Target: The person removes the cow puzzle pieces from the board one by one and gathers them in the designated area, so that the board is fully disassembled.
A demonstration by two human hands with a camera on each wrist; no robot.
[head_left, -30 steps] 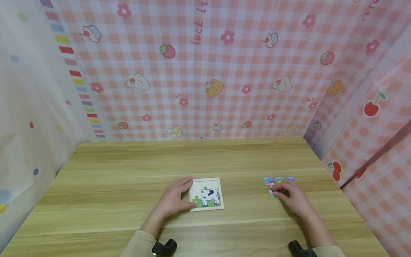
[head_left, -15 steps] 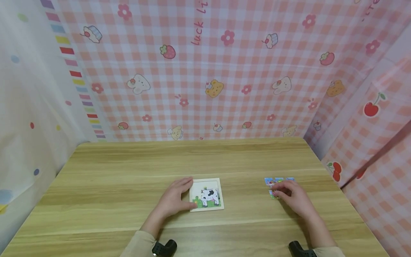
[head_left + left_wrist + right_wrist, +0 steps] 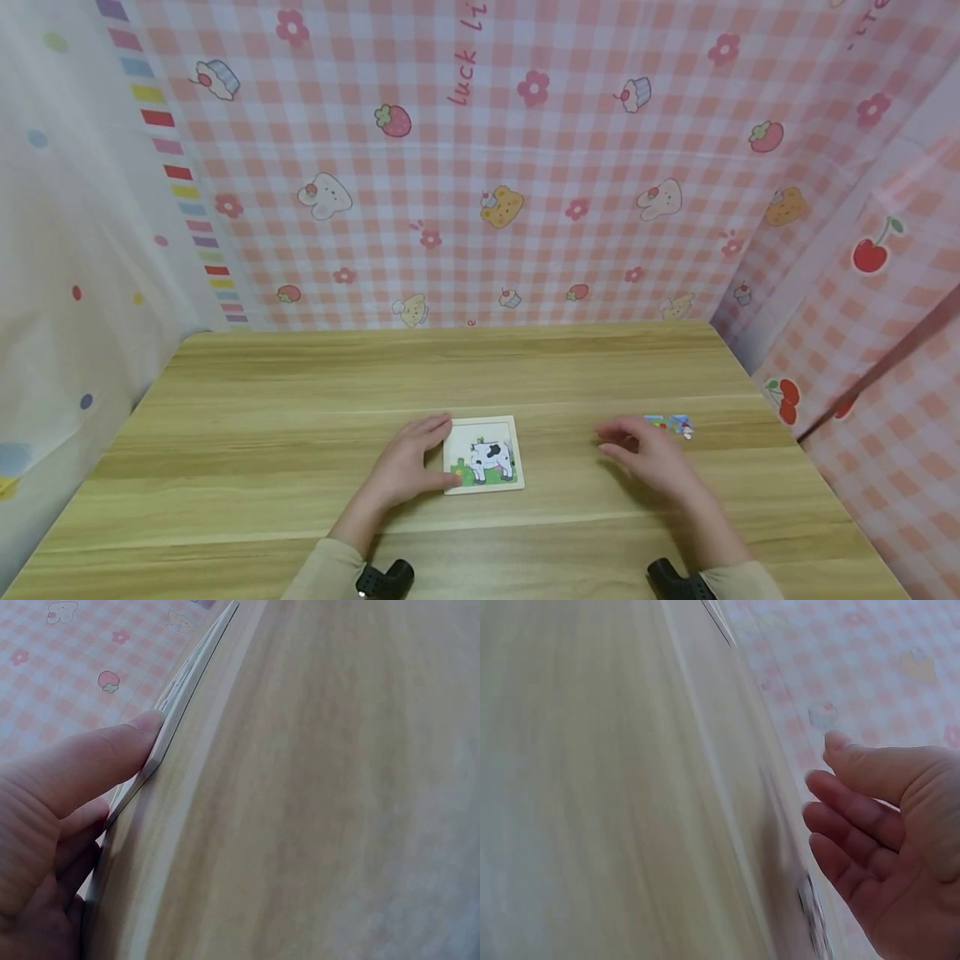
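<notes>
Pale wood rims the puzzle tray, flat on the table just right of a person's left hand, which grips it along one side, thumb over the near corner and forefinger at the far one. Well apart to the right, the right hand hangs over the table, its fingers loosely curled and the thumb clear of them, with no piece showing between. Loose pieces, bright with blue, lie just beyond that hand, which may hide others. The step in hand appears to be filling the tray piece by piece, with the right hand between one placement and another. The next move seems to call for a light fingertip pinch on a thin, flat piece while the left hand braces the tray. Inside, a white cow with black patches stands on green grass; the picture fills the part nearest the person, while the far strip and the upper corner beside the left forefinger look bare and pale, the work evidently unfinished.
</notes>
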